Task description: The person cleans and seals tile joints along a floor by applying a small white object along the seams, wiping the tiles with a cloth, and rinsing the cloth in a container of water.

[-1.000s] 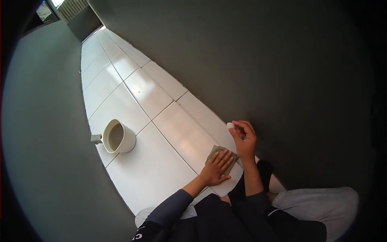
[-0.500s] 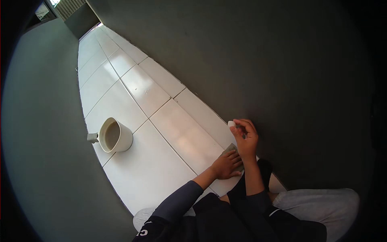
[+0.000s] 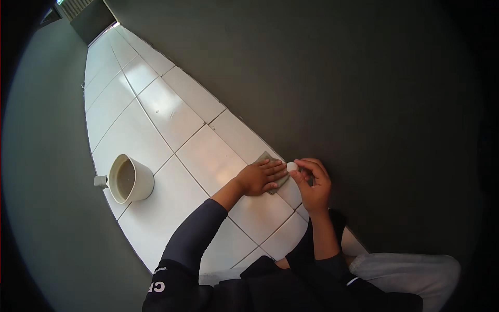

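My left hand lies flat on a thin grey-green piece, pressing it against the white tiles; I cannot tell whether it is cloth or abrasive sheet. The fingers of this hand are stretched out. Just right of it, my right hand pinches a small rounded white piece between thumb and fingertips, above the tiles' right edge. The white piece's kind does not show. On the left stands a cream dipper with a short handle, holding murky greyish water.
White tiled floor runs as a narrow strip towards a grey panel at the far end. Dark grey walls border it on both sides. My bent leg in light grey trousers is at the lower right.
My left hand has slid up and to the left over the tiles with the grey-green piece under it. The right hand still pinches the white piece. The view has shifted slightly.
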Tool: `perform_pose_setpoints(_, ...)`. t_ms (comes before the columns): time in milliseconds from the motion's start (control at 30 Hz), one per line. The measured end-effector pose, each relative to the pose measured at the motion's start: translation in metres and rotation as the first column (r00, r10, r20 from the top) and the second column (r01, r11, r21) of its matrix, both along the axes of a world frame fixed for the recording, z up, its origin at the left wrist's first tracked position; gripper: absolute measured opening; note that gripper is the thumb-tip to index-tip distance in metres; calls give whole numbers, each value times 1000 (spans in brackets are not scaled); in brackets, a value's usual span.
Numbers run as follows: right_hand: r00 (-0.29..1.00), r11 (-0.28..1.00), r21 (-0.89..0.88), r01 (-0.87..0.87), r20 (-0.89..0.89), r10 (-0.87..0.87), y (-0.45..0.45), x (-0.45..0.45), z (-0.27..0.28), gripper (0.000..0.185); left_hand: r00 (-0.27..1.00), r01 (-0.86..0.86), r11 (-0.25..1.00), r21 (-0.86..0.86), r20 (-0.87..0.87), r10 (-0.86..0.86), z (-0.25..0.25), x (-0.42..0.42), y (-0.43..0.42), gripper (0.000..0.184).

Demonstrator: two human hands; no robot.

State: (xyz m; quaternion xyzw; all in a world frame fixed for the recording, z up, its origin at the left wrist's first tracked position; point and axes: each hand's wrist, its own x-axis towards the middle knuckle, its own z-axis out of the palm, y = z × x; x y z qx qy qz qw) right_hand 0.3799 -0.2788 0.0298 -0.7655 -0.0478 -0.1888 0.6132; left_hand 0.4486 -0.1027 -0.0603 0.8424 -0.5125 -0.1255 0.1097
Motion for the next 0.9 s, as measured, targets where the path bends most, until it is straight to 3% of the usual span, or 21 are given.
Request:
perform_pose_setpoints(67, 1000, 1000, -10, 11, 16, -11, 0, 0, -2, 21, 997, -70, 976, -207, 12, 74, -9, 13, 14, 47)
perform_pose_setpoints(133, 1000, 1000, -20, 8, 28, -8, -2, 1, -3, 22, 994, -112, 985, -132, -28, 109, -6, 26, 24, 50)
perform_pose_setpoints(333, 999, 998, -62, 11, 31, -9, -3, 1, -2, 22, 987, -159, 979, -130, -8, 159, -6, 39, 38, 49)
perform_pose_setpoints(767, 999, 998, -54, -8, 33, 9, -5, 0, -5, 22, 931, -322, 939, -119, 141, 337, -13, 40, 43, 50)
perform_pose_setpoints(900, 999, 998, -60, 3, 45, -1, -5, 1, -7, 22, 789, -573, 812, -109, 194, 583, -23, 49, 43, 52)
